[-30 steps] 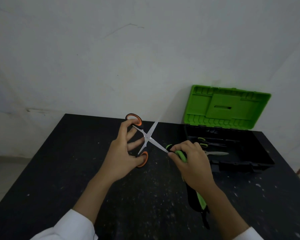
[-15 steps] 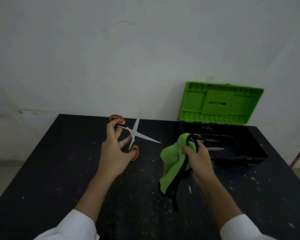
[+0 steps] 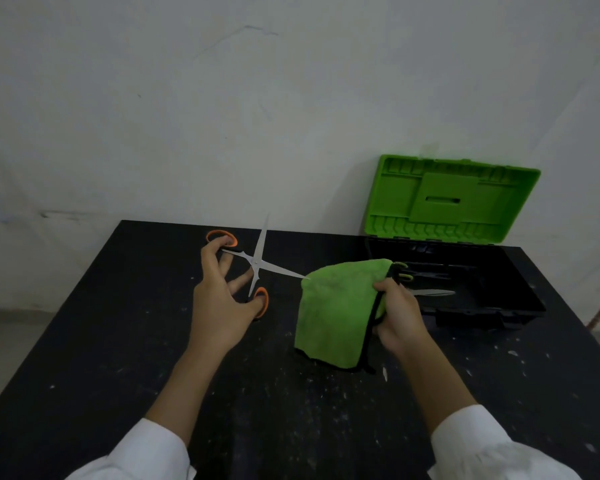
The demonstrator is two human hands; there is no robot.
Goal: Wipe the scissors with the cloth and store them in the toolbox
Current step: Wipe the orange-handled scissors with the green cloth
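The left hand (image 3: pixel 219 303) is holding the scissors (image 3: pixel 257 263) up over the far edge of the tabletop (image 3: pixel 118 341), left of its middle. A fingertip is hooking into the upper orange loop and the thumb is sitting in the lower one. The blades are standing wide apart in a cross, one pointing up at the wall and the other reaching right. That right-hand tip is just meeting the top left edge of the green cloth (image 3: pixel 336 306).

The right hand (image 3: pixel 399 317) is pinching the cloth by its black-trimmed side, and the rest is hanging limp down to the tabletop. The toolbox (image 3: pixel 520 282) is waiting at the far right corner with its green lid (image 3: pixel 451 199) swung up. Other tools (image 3: pixel 433 292) are lying inside it.

Those scissors are looking light and rigid, with bare steel that is probably slick and sharp at edge and point. So the orange loops are the safe hold, and the blades are best met only through the cloth. The cloth is soft and fluffy, likely to wrap a blade well. It could snag on a tip, so stroking from pivot outward seems wise.
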